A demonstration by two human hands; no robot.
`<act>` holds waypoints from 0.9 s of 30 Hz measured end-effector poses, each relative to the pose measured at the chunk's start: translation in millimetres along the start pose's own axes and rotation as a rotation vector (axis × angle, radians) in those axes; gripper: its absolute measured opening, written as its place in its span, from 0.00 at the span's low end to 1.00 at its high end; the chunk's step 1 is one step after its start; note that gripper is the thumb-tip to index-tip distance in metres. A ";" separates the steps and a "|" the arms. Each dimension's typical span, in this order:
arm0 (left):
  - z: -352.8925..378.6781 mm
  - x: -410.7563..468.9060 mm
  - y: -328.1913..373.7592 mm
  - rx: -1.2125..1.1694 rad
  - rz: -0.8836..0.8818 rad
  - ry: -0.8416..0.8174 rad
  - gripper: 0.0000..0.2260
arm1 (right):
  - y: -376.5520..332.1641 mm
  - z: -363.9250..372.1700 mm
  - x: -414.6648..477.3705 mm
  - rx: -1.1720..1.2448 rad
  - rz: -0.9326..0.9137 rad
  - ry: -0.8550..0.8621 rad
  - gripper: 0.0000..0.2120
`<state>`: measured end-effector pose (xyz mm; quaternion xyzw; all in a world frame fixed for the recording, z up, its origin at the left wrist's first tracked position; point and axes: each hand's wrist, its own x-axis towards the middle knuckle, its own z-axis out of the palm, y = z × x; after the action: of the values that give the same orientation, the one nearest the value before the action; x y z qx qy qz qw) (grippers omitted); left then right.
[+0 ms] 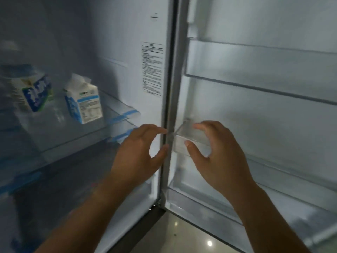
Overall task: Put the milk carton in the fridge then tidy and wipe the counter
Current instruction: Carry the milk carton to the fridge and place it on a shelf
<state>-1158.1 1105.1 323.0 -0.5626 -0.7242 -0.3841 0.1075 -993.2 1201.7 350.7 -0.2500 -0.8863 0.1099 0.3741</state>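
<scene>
The fridge stands open in front of me. A white and blue milk carton (84, 104) stands upright on a glass shelf (73, 141) inside, with a second blue and white carton (33, 92) blurred to its left. My left hand (140, 152) hangs empty in front of the fridge's right wall, fingers loosely curved. My right hand (217, 154) is by the open door, fingers spread near the end of a clear door bin (193, 138), holding nothing. Both hands are well to the right of the cartons.
The open fridge door (264, 88) fills the right side with several clear door shelves. A printed label (152, 69) is on the inner right wall. Lower shelves with blue tape strips (20, 181) lie below. Glossy floor (182, 232) shows under the door.
</scene>
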 end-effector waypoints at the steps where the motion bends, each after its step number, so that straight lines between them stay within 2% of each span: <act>1: 10.6 2.7 17.7 -0.027 0.048 -0.029 0.18 | 8.8 -16.8 -10.5 -0.040 0.024 -0.008 0.19; 6: 55.2 3.7 79.6 0.077 0.254 -0.170 0.22 | 64.6 -84.5 -64.0 -0.233 0.177 -0.071 0.18; 9: 72.4 -3.3 96.2 0.149 0.249 -0.198 0.23 | 92.6 -111.5 -88.6 -0.256 0.229 -0.085 0.13; 13: 78.5 -14.0 106.6 0.100 0.197 -0.153 0.24 | 112.9 -132.1 -104.0 -0.294 0.236 -0.072 0.10; 21: 71.4 -27.7 114.6 0.147 0.124 -0.208 0.27 | 95.1 -130.2 -127.0 -0.364 0.194 -0.077 0.15; 24: 64.8 -34.0 117.1 0.144 0.079 -0.221 0.29 | 77.5 -127.2 -138.2 -0.400 0.193 -0.114 0.19; 27: 54.1 -38.9 125.5 0.085 0.102 -0.218 0.26 | 57.7 -129.2 -143.1 -0.384 0.200 -0.176 0.21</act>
<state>-1017.2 1122.2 317.9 -0.6319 -0.7178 -0.2836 0.0712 -794.5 1176.6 331.6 -0.3926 -0.8910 -0.0030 0.2281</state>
